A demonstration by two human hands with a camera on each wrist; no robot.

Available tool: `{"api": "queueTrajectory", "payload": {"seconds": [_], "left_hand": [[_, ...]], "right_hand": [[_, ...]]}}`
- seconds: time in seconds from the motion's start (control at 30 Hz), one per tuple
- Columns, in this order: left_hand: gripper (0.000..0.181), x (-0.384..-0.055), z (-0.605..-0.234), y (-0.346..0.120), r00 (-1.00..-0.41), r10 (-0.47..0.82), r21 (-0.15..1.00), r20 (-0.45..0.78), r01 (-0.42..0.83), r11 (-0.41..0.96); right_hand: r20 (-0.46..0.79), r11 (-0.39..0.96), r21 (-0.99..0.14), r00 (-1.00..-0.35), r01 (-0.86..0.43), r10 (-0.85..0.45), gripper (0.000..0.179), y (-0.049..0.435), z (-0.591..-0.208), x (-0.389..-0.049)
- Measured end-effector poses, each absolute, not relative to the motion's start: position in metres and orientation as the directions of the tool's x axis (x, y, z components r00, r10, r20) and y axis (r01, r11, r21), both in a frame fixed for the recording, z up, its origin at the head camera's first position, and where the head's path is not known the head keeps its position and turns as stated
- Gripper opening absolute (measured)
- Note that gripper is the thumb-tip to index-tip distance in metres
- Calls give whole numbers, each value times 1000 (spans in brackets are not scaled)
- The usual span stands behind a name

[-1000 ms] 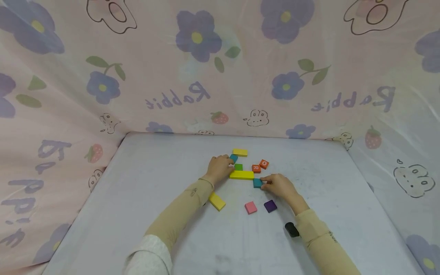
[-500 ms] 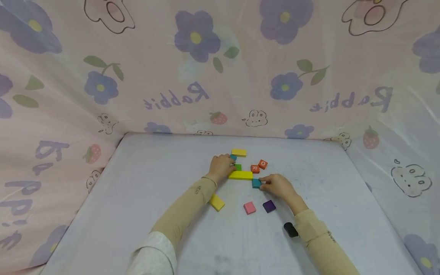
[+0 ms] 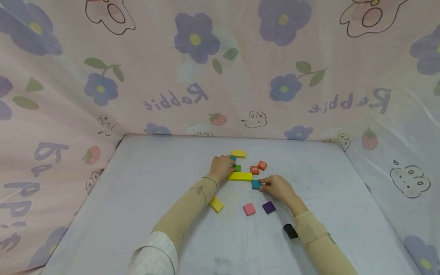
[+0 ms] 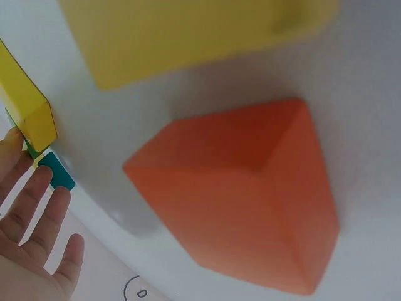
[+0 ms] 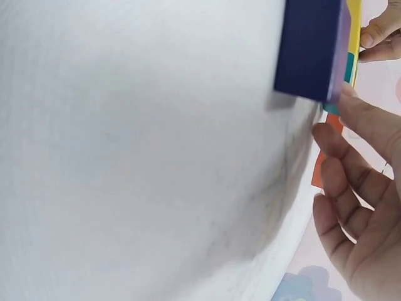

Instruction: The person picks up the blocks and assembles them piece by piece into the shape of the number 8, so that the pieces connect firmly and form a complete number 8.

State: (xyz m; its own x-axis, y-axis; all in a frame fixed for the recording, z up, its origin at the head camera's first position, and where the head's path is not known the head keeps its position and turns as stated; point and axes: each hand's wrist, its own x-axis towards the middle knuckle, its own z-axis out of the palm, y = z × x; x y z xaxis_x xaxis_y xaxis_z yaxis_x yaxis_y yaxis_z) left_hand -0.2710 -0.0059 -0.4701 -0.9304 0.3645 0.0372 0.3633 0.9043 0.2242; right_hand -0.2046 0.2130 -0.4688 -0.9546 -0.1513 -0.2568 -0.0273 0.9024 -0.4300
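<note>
My left hand [image 3: 221, 167] reaches to the green block [image 3: 238, 168], thumb and index fingertip pinching it right behind the long yellow block [image 3: 240, 176]. Its other fingers spread over a teal block [image 4: 57, 170] beyond, partly hidden in the head view. My right hand [image 3: 279, 188] pinches another teal block [image 3: 256, 185] between thumb and index finger, at the near right end of the long yellow block. In the right wrist view, its remaining fingers [image 5: 338, 188] are bent loosely and a purple block [image 5: 311, 50] partly covers the teal one.
Two orange letter blocks [image 3: 254, 170] lie behind my right hand. A yellow block [image 3: 238, 154] lies farther back. Nearer are a pink block [image 3: 249, 209], another yellow block [image 3: 216, 204] and a black piece [image 3: 290, 231]. A large orange block [image 4: 238, 194] shows close in the left wrist view.
My left hand has shifted slightly right, covering more of the far teal block and the green block. My right hand stays at its teal block. The head view has shifted a little.
</note>
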Motion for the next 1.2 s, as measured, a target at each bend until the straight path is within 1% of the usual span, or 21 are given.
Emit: {"api": "queueTrajectory", "payload": {"seconds": [0.23,0.43,0.57,1.0,1.2], "left_hand": [[26,-273,-474,-12,-938,343,218,38,343,914],[25,-272,-472,-20,-942,333,226,49,335,914],[26,-273,-471,-25,-944,330,240,31,327,914],[29,-275,-470,-42,-931,365,211,-6,355,911],[29,-274,-468,-48,-930,367,218,-23,353,910]], "right_hand": [[-251,891,-453,-954,-34,-164,37,214,-469,-203],[-241,899,-435,-956,-45,-165,38,214,-470,-203],[-237,901,-431,-957,-54,-170,38,215,-470,-203],[-267,902,-431,-952,-22,-150,40,215,-470,-203],[-261,897,-442,-953,-24,-154,39,216,-471,-204]]}}
